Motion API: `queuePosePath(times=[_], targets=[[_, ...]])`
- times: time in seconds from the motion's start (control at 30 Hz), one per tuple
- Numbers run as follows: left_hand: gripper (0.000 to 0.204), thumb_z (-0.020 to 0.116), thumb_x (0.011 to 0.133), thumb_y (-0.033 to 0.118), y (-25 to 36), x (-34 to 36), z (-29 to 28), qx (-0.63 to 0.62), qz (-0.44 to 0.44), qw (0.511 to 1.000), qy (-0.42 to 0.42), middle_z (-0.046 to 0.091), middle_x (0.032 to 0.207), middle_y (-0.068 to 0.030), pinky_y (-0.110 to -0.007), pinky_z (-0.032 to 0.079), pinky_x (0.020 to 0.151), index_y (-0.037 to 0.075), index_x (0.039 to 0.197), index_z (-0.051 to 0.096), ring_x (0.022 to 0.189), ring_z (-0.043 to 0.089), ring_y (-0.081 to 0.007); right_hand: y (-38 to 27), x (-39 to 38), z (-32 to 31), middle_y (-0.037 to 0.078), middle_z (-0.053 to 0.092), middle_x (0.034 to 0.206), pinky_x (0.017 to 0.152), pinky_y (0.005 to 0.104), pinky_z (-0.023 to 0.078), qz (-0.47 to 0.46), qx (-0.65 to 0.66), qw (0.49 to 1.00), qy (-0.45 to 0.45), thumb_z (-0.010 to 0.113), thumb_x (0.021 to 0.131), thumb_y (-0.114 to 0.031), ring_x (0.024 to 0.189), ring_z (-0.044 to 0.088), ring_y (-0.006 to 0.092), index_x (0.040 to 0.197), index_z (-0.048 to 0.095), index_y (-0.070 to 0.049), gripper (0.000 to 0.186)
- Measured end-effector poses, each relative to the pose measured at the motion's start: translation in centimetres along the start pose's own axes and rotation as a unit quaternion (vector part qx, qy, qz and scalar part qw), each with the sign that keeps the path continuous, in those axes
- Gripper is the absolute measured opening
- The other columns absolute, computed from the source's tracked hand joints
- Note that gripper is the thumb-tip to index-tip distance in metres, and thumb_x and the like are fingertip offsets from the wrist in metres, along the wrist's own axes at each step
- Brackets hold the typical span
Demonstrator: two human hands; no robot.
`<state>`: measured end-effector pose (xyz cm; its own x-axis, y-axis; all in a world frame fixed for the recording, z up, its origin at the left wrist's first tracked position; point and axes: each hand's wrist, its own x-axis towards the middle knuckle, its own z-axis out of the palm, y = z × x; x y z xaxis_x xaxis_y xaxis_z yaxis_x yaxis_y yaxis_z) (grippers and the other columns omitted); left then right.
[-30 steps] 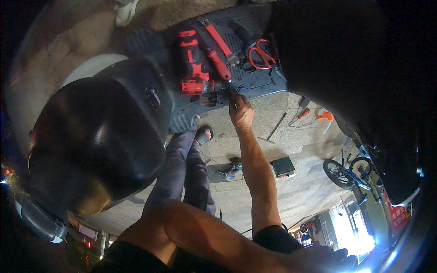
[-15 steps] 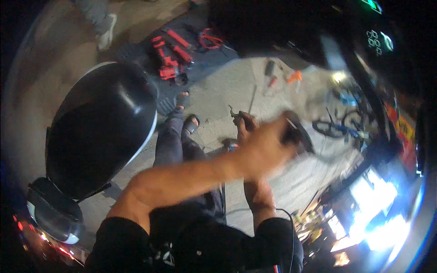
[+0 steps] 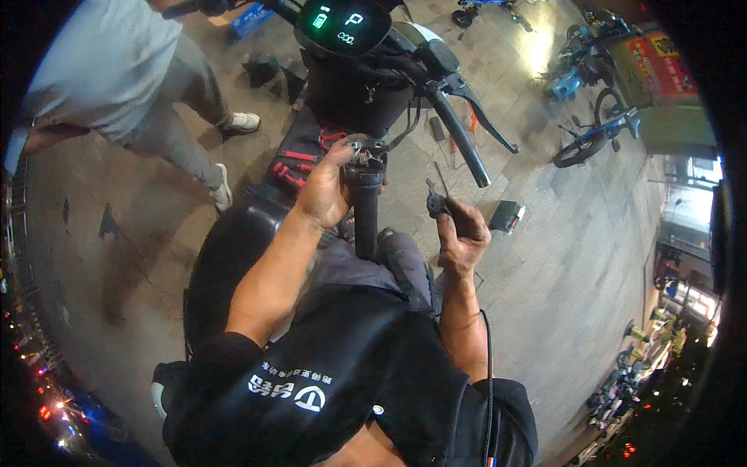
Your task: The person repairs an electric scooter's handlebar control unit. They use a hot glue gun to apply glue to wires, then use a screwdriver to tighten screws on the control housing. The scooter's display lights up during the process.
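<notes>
My left hand (image 3: 327,189) is wrapped around the upper end of a black throttle grip (image 3: 365,214), which hangs off the handlebar in front of my chest. The open housing at its top shows small parts inside, and a black cable (image 3: 408,128) runs from there toward the bar. Between the thumb and fingers of my right hand (image 3: 464,235) is a small dark curved piece (image 3: 436,201). A thin rod sticks up beside it; whether I hold that too is unclear. Above my right hand, the bare handlebar end (image 3: 465,144) points toward me, with a brake lever (image 3: 486,121) alongside.
A lit display (image 3: 342,27) sits mid-handlebar. Red tools (image 3: 292,167) lie on the scooter's footboard beside the black seat (image 3: 226,253). A small box (image 3: 507,216) stands on the paving at right. Another person (image 3: 148,86) is at left. A blue bicycle (image 3: 595,138) is farther right.
My left hand has swung back from the right with the throttle grip, now in front of me. My view has lifted, bringing in the handlebar and display. The right hand keeps its dark piece.
</notes>
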<state>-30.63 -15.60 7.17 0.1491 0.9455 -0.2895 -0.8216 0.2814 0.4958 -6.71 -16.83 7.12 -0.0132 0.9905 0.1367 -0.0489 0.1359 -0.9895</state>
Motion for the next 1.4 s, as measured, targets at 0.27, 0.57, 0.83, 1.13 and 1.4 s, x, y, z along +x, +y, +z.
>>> queuePosePath(times=[0.27,0.57,0.83,1.13,1.4], targets=[[0.041,0.041,0.098,0.034,-0.4,0.2,0.3,0.024,0.045,0.999,0.0,0.062,0.115,-0.0122,-0.044,0.055,0.081,0.008,0.129,0.048,0.098,0.064,-0.0275,-1.1,4.0,3.6,0.013,0.07,0.096,0.08,0.0279,0.053,-0.058,-0.05,0.991,-0.109,0.072,0.076,0.0,0.088,0.068,0.0172,0.1,0.068,0.004,0.025],[0.043,0.04,0.102,0.038,-0.5,-0.1,1.6,0.093,0.071,0.992,0.037,0.062,0.116,-0.0087,-0.036,0.051,0.088,0.006,0.129,0.049,0.102,0.061,-0.0189,-0.2,7.1,4.6,0.012,0.07,0.096,0.08,0.0295,0.054,-0.051,-0.08,0.975,-0.2,0.066,0.072,0.0,0.088,0.069,0.0185,0.103,0.068,-0.002,0.031],[0.043,0.039,0.103,0.036,-1.2,0.4,1.6,0.097,0.096,0.99,0.041,0.059,0.119,-0.0088,-0.035,0.05,0.09,0.005,0.13,0.048,0.104,0.059,-0.0185,-1.4,7.7,5.2,0.012,0.07,0.098,0.079,0.0302,0.054,0.002,-0.086,0.974,-0.209,0.066,0.075,0.0,0.09,0.069,0.0198,0.106,0.067,-0.002,0.03],[0.045,0.038,0.102,0.039,-1.5,0.5,1.9,0.096,0.093,0.99,0.036,0.058,0.121,-0.0085,-0.036,0.048,0.092,0.006,0.132,0.048,0.108,0.058,-0.0184,-1.9,8.0,4.7,0.005,0.067,0.095,0.069,0.0246,0.048,-0.024,-0.147,0.96,-0.235,0.069,0.077,-0.001,0.078,0.061,0.0124,0.106,0.067,-0.003,0.029],[0.048,0.04,0.101,0.043,-1.6,0.3,1.7,0.124,0.108,0.986,0.03,0.058,0.12,-0.0072,-0.035,0.048,0.091,0.006,0.133,0.046,0.107,0.057,-0.0181,-2.2,8.2,4.5,0.005,0.067,0.095,0.071,0.0265,0.049,0.033,-0.118,0.96,-0.252,0.071,0.075,-0.001,0.081,0.06,0.0125,0.107,0.068,-0.005,0.032]])
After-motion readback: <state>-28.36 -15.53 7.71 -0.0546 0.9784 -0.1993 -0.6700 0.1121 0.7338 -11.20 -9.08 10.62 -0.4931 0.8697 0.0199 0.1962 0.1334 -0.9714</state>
